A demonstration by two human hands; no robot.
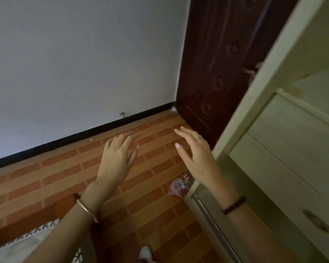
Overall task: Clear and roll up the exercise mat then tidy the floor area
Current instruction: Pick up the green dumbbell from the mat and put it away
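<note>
Both my hands are stretched out in front of me above the brick-patterned floor (51, 179), and neither holds anything. My left hand (118, 156) has a bangle on its wrist and its fingers are straight. My right hand (196, 156) has a ring and a bead bracelet, with fingers relaxed and spread. No exercise mat is in view. A small crumpled pink-and-white wrapper (178, 187) lies on the floor below my right hand, close to the cabinet.
A pale cabinet with drawers (285, 168) stands at the right. A dark brown door (220, 73) is at the back right, beside a white wall (74, 63) with a black skirting. Patterned white cloth (23, 242) shows at the bottom left. A shoe tip (145, 252) is at the bottom.
</note>
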